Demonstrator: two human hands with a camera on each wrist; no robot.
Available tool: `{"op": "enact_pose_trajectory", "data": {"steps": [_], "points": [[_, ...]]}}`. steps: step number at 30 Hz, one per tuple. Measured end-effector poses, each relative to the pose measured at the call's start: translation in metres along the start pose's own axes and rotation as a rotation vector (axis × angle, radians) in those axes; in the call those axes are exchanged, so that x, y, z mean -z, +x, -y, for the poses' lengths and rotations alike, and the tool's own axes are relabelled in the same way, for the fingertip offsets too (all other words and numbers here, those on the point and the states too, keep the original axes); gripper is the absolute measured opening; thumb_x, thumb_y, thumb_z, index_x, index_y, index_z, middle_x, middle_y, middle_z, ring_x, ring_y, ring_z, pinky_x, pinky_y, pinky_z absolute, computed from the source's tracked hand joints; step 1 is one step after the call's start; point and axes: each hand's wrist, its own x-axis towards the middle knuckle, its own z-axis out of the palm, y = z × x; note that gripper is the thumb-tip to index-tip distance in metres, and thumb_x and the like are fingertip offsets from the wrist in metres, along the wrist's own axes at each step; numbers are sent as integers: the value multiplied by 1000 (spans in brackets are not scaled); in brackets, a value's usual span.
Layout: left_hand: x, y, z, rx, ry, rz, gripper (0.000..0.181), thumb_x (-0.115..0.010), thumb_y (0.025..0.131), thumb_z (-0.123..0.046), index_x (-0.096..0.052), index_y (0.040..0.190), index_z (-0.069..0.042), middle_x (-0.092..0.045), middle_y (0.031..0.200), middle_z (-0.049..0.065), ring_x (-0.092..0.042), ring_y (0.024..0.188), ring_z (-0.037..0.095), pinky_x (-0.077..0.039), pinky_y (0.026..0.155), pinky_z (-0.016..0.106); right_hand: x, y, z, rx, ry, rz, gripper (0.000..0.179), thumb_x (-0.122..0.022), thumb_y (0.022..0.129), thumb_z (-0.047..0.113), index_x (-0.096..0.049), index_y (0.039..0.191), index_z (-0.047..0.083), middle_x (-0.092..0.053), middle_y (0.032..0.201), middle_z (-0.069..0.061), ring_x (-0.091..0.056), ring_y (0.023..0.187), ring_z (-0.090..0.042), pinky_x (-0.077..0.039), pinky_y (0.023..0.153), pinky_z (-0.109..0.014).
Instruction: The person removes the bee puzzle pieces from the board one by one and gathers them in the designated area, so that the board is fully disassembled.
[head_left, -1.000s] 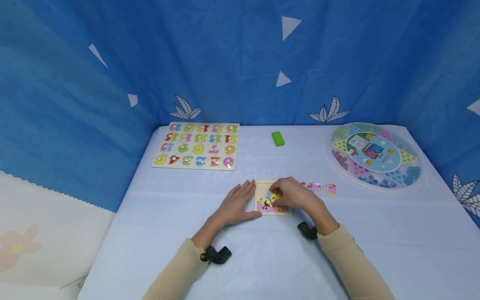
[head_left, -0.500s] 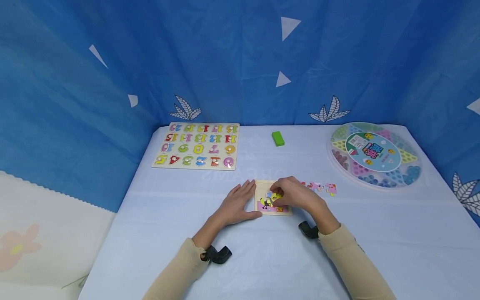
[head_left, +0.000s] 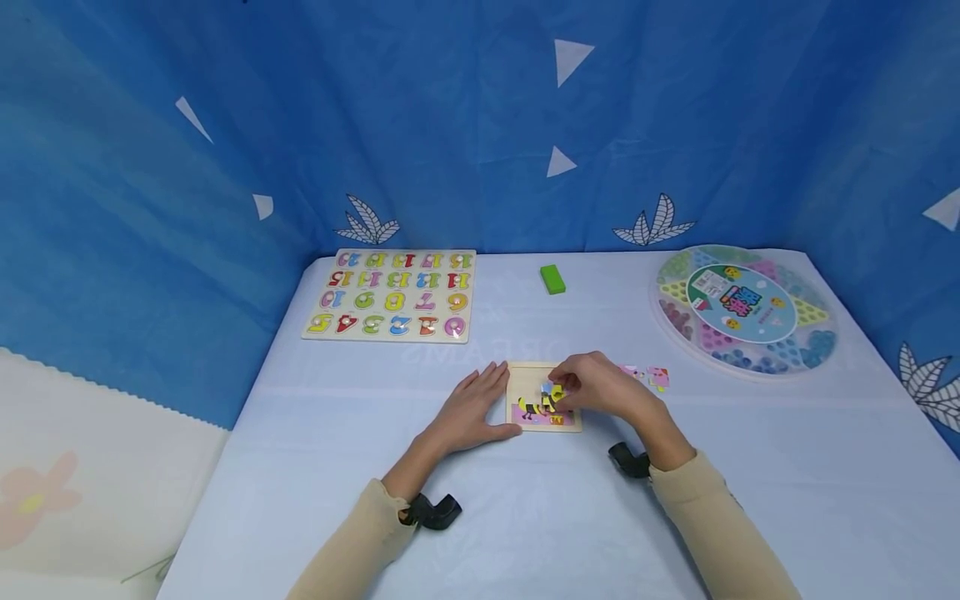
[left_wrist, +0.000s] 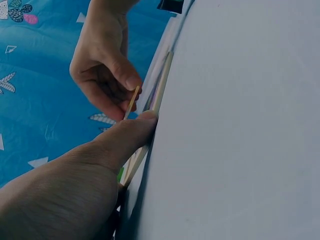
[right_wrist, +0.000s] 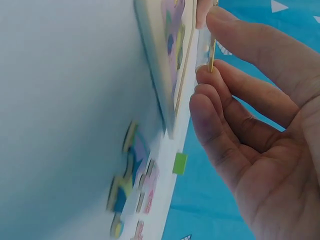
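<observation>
A small wooden jigsaw tray (head_left: 528, 369) lies on the table, with pink and yellow picture pieces along its near part. My left hand (head_left: 467, 414) rests at its left side, fingers extended by the edge and thumb (left_wrist: 137, 127) on the near rim. Over the right half, my right hand (head_left: 606, 388) pinches a thin jigsaw piece (right_wrist: 212, 54) between thumb and fingertips. The piece, yellow and blue on its face, stands tilted on edge above the tray. My right fingers hide the tray's far right corner.
Loose pink jigsaw pieces (head_left: 658, 377) lie right of the tray, partly behind the right hand. Farther back are a number puzzle board (head_left: 390, 337), a green block (head_left: 552, 279) and a round clear bead box (head_left: 742, 304). A blue curtain (head_left: 450, 125) closes off the table's back.
My right hand has shifted a little to the right with the jigsaw piece, uncovering more of the yellow-and-black picture. The left hand stays at the tray. The head view has tilted slightly.
</observation>
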Motion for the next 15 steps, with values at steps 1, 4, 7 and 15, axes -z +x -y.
{"op": "enact_pose_trajectory", "data": {"steps": [1,4,7,15], "points": [[0,0,0,0,2,0,94,-60,87,-60,-20,155,-9,-15,165,1,-10,153,16,-10,126,39,0,-1,-1,0,0,1,41,-84,75,18,-71,111,3,-69,93,0,-56,78,-12,-52,72,-24],[0,0,0,-3,-3,-3,94,-61,87,-59,-21,155,-9,-16,165,1,-11,153,17,-11,125,40,1,-3,-4,4,-2,1,41,-85,75,18,-72,111,4,-69,93,1,-56,78,-12,-51,71,-24],[0,0,0,-3,1,-4,95,-62,87,-59,-21,155,-9,-16,165,2,-11,153,17,-11,125,40,3,-6,-7,4,-3,-6,41,-85,74,18,-72,110,4,-69,94,1,-56,80,-12,-51,73,-25],[-1,0,0,-9,-9,-13,95,-63,86,-59,-22,155,-8,-17,164,2,-11,153,18,-12,125,41,9,-17,-17,-17,-13,-27,43,-85,74,20,-72,111,4,-69,94,0,-57,82,-14,-52,75,-27]]}}
